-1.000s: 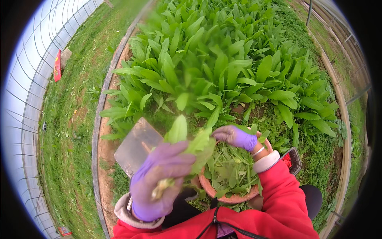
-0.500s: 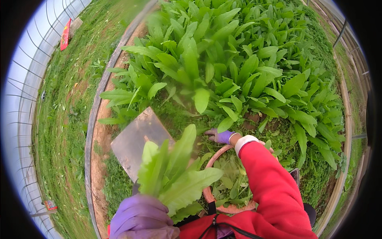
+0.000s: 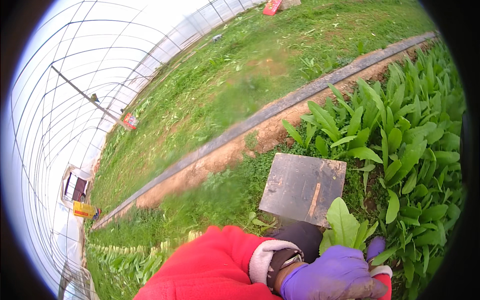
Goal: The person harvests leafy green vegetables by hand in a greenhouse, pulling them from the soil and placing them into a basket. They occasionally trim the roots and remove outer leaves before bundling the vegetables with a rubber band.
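My left hand [image 3: 327,274], in a purple glove with soil on it, is closed around a bunch of leafy greens [image 3: 344,224]. The long pale-green leaves stick up past the fist. Just beyond it, at the edge of the growing plants, a part of my right hand [image 3: 376,246] shows, also in a purple glove. Its fingers are mostly hidden behind the left hand and the leaves, so what it holds cannot be made out. Ahead of the bunch lies a flat grey board [image 3: 290,182] with a narrow brown strip [image 3: 315,199] on it.
Dense leafy plants [image 3: 420,145] fill the right side. A dark edging strip [image 3: 235,131] runs diagonally along a bare soil ridge. Rows of cut greens [image 3: 132,265] lie at lower left. Beyond stands the arched greenhouse frame [image 3: 110,47], with a yellow box [image 3: 84,210] near its end.
The view has swung left, and the round tub is out of sight. My left hand, still holding the greens, now lies across in front of my right hand, which was reaching low among the plants.
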{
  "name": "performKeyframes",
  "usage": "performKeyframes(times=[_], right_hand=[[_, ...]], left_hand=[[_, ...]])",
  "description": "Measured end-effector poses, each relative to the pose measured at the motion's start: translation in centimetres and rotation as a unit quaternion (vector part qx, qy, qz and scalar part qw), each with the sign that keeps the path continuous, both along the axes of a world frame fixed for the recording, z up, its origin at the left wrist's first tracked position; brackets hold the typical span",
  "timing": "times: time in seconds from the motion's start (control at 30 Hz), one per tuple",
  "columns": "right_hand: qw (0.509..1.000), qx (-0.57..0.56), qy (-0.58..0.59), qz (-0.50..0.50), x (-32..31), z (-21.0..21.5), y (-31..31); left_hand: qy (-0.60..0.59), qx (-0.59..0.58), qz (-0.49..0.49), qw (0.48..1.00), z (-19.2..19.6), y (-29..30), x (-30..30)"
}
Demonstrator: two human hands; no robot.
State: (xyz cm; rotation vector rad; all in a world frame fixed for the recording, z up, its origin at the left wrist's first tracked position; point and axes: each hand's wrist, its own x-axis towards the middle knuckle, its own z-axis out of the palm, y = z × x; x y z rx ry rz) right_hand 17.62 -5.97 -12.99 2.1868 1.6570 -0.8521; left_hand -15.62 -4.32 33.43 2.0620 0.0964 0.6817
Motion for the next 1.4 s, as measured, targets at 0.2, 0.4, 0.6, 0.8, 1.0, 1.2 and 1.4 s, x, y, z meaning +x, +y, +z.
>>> performKeyframes(times=[0.2, 0.4, 0.6, 0.8, 1.0, 1.2, 1.4], right_hand=[[1.000, -0.023, -0.016, 0.003, 0.6, 0.4, 1.0], [0.999, -0.033, -0.028, 0.011, 0.7, 1.3, 2.4], [0.999, -0.025, -0.029, 0.012, 1.0, 2.1, 2.9], [1.000, 0.001, -0.021, 0.000, 0.7, 3.3, 3.0], [0.995, 0.085, 0.033, -0.049, 0.5, 8.8, 1.7], [0.951, 0.208, 0.172, -0.148, -4.1, 22.2, -1.9], [0.813, 0.326, 0.344, -0.338, -10.2, 35.2, -10.2]], left_hand=[[0.004, -0.016, 0.015, 1.000, -0.8, 0.0, 0.4], [-0.268, -0.059, 0.134, 0.952, -3.7, -2.1, 3.2], [-0.258, -0.065, 0.122, 0.956, -4.5, -2.4, 2.5], [-0.157, -0.045, 0.070, 0.984, -2.1, -1.5, -0.3], [-0.113, -0.029, 0.027, 0.993, -1.3, -1.5, -1.7], [-0.075, -0.015, 0.050, 0.996, 0.2, -2.5, -2.4], [-0.079, 0.035, 0.217, 0.972, -1.6, -0.8, -1.3]])
